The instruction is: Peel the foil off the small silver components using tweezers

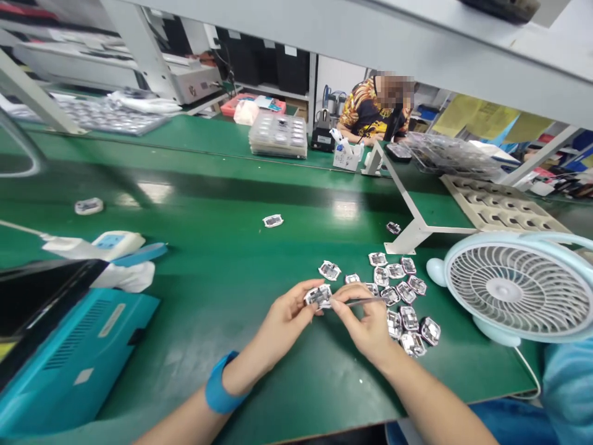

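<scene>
The worktop [199,358] looks smooth and glossy; the fan [504,289] near its right edge, smooth plastic; the held part [317,296], shiny metal and plastic; the wristband [217,386], matt.

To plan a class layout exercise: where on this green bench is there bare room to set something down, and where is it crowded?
Free: the green bench between the teal device and the left hand; also between the blue strip and the lone part beyond that hand. Crowded: beside the right hand, where small parts cluster toward the fan.
</scene>
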The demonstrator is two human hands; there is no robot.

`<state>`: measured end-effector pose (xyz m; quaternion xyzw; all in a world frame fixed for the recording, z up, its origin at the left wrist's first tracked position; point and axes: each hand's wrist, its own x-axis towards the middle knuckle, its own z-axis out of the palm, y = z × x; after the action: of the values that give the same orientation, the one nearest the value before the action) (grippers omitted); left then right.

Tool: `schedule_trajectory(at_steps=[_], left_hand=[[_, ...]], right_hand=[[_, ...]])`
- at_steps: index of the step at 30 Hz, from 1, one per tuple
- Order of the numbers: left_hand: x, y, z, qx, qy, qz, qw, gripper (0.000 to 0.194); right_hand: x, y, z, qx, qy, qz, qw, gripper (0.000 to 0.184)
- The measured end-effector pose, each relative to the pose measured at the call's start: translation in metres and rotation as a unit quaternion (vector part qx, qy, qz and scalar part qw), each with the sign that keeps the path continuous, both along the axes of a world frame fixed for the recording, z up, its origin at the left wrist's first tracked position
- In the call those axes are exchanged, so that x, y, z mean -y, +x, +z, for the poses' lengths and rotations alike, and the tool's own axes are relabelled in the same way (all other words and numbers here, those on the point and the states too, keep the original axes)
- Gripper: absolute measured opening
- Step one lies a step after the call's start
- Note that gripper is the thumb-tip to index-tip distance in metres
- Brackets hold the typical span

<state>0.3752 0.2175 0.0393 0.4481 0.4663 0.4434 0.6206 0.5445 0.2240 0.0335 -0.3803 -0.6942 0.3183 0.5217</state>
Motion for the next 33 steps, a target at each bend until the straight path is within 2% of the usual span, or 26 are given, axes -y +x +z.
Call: schedule_trajectory(at_steps=[5, 12, 17, 26, 33], left_hand=[[0.001, -0.001, -0.002, -0.005, -0.017, -0.022, 1.0, 0.037], [0.0, -0.003, -0.004, -0.004, -0.022, -0.043, 0.999, 0.038], [-0.001, -0.002, -0.005, -0.001, -0.026, -0.044, 0.999, 0.041], [0.002, 0.002, -0.011, -0.001, -0.034, -0.053, 0.998, 0.047], [0.002, 0.0, 0.003, -0.007, -0.066, -0.029, 0.997, 0.04]], right_hand=[[-0.002, 0.003, -0.001, -0.042, 0.019, 0.031, 0.998, 0.015], [-0.001, 0.004, 0.003, -0.003, 0.056, 0.04, 0.998, 0.019], [-0.001, 0.003, 0.001, -0.009, 0.055, 0.039, 0.998, 0.017], [-0.004, 0.0, -0.007, -0.06, -0.006, 0.041, 0.997, 0.012], [-0.007, 0.004, -0.007, -0.099, -0.085, 0.034, 0.991, 0.002]])
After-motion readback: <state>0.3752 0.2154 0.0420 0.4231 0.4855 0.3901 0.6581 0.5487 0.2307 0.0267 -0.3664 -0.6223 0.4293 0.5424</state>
